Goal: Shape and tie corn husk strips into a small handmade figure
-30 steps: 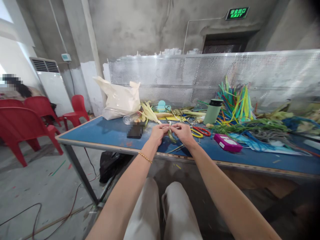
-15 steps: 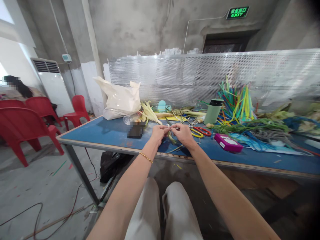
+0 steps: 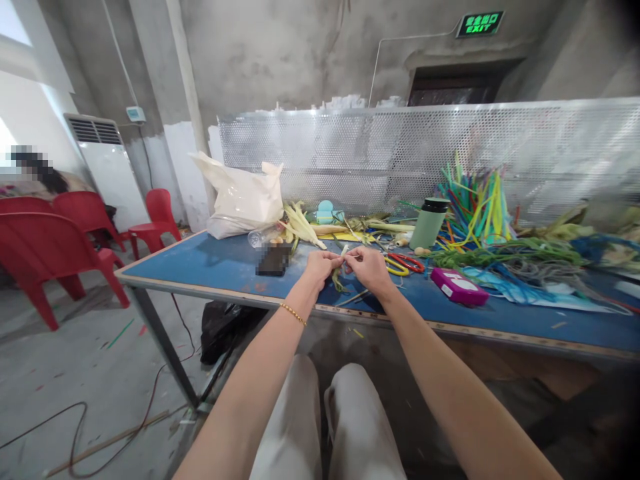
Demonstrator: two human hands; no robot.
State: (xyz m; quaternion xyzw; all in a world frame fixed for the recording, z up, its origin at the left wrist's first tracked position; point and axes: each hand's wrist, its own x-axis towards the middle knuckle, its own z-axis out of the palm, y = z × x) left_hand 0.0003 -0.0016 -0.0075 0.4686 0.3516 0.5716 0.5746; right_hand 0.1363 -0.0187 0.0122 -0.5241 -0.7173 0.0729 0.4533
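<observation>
My left hand [image 3: 321,268] and my right hand [image 3: 369,269] meet above the front part of the blue table [image 3: 230,267], fingertips almost touching. Both are closed in a pinch on a small piece of corn husk [image 3: 339,280]. Its pale end pokes up between the fingers, and greenish strands hang below them. Fingers cover much of the piece. Just right of my right hand lie scissors with yellow handles [image 3: 399,267] and scissors with red handles [image 3: 412,261]. Behind my hands are loose pale husks [image 3: 303,225].
A cream plastic bag [image 3: 245,197] and a dark pixelated object [image 3: 273,259] sit on the left. Rightward stand a green bottle [image 3: 429,225], a purple packet [image 3: 459,287], and bundled coloured strips [image 3: 480,207]. A perforated metal panel [image 3: 320,153] runs along the back.
The husk's pale end now shows upright between my fingertips. My hands have shifted only slightly, and the view has moved a little.
</observation>
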